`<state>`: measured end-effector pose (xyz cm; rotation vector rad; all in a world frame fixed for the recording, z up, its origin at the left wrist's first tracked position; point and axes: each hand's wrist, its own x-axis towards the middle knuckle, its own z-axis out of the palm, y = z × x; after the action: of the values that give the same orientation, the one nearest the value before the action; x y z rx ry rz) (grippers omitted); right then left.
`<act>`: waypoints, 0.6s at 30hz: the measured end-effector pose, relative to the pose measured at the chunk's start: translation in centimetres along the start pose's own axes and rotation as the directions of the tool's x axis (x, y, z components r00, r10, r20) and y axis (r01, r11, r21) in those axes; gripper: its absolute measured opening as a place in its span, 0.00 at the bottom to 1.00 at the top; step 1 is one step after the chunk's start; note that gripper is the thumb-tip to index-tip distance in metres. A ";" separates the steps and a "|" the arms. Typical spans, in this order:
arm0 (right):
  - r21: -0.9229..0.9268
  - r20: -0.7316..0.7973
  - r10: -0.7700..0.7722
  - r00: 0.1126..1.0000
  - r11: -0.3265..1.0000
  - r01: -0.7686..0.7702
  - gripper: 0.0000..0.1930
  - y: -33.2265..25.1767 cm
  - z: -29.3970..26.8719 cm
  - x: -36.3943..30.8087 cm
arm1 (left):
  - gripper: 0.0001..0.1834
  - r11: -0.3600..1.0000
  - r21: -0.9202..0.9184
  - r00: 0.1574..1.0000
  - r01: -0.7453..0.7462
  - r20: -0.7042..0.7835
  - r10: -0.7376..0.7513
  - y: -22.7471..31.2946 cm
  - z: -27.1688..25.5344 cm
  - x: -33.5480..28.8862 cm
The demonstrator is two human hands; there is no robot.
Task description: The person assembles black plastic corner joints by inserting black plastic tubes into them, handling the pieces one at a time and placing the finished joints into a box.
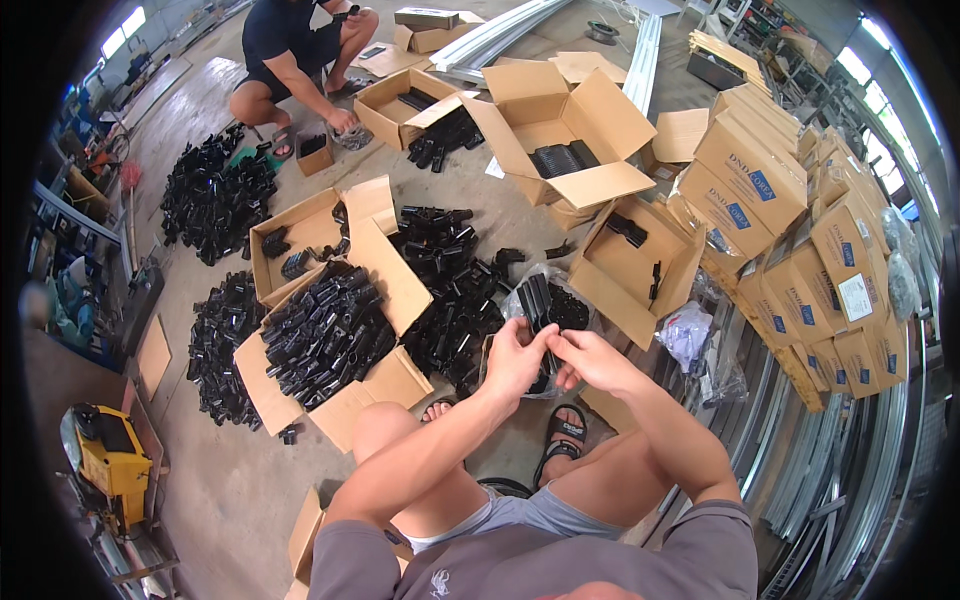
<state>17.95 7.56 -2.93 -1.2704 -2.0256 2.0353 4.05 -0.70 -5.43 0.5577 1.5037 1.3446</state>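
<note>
My left hand [514, 362] is closed around the lower end of a long black fitting [537, 297] with lengthwise ridges, which points up and away from me. I cannot tell whether it is one piece or several side by side. Against the left thumb, the fingertips of my right hand [592, 362] pinch together at the fitting's near end; what they grip is too small to see. Just beyond the hands sits a clear plastic bag [568, 308] with small black pieces inside. A heap of black fittings [445, 265] lies to its left.
An open carton [262, 385] full of black fittings stands at my left, another carton [685, 245] at my right. Farther off is an open carton [520, 115]. Stacked closed boxes [745, 185] and metal profiles [800, 480] line the right. A person [290, 60] crouches at far left.
</note>
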 end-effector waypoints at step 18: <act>0.610 -0.410 0.192 0.892 0.784 0.111 0.22 2.2 -7.5 3.1 | 0.20 0.959 -0.030 0.949 0.281 0.156 -0.273 0.2 -0.6 -0.7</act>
<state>20.97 15.09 -5.20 -1.4418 -0.9957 1.9185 3.79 -1.50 -5.05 0.3883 1.3629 1.0953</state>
